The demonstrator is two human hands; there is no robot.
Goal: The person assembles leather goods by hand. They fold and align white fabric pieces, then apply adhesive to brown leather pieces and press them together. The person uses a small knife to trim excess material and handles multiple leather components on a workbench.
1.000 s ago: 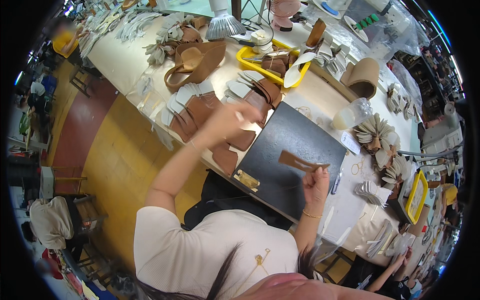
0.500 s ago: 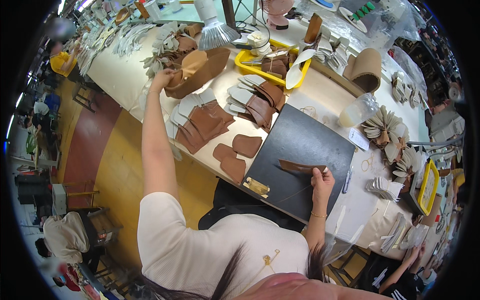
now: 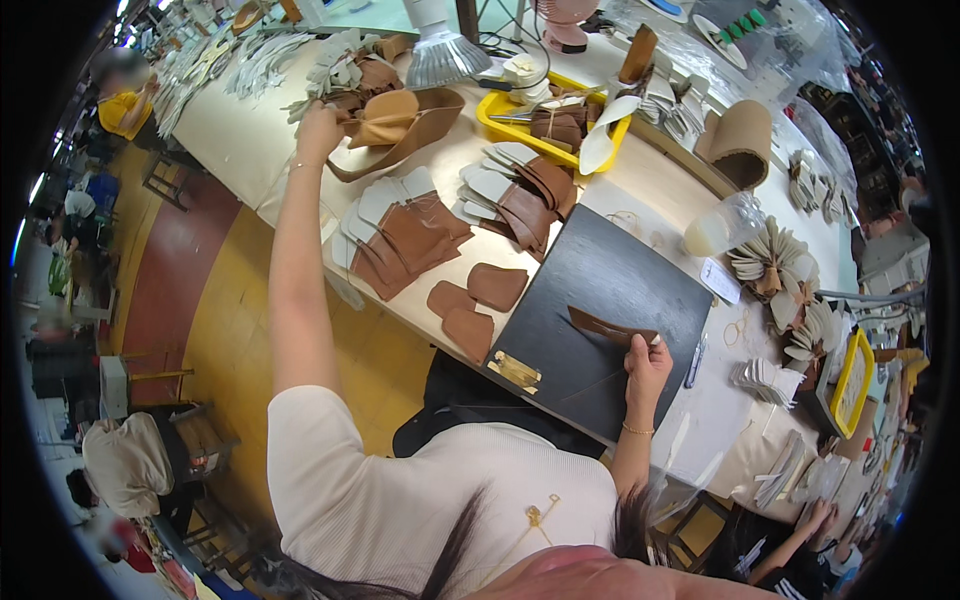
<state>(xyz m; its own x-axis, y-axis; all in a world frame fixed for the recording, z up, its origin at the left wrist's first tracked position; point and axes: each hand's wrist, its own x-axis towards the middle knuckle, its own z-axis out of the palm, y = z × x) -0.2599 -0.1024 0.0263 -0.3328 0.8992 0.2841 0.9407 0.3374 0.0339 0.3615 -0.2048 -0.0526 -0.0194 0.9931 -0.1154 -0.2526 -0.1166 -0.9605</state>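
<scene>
My right hand [image 3: 648, 370] pinches one end of a narrow, curved brown leather piece [image 3: 605, 329] above a black board [image 3: 600, 260]. A thin thread runs from near this hand toward the lower left. My left arm stretches far out, and its hand [image 3: 320, 132] has curled fingers at the left end of a curved brown band [image 3: 425, 135]; what they grip is hidden. A rounded tan piece [image 3: 387, 117] lies within the band. Beside that hand is a heap of brown and white pieces [image 3: 350, 75]. Loose brown leather pieces [image 3: 497, 287] lie left of the board.
Fanned brown-and-white leather stacks [image 3: 405, 235] lie under a lamp [image 3: 445, 60]. Behind the board stands a yellow tray [image 3: 590, 160] of bundled pieces. A plastic bottle [image 3: 720, 225], a pen [image 3: 695, 360] and more bundles [image 3: 775, 255] sit on the right. Other people work nearby.
My left hand has shifted slightly left and away from me. The brown band has tipped and sits lower against the table. My right hand still holds its leather piece, turned slightly.
</scene>
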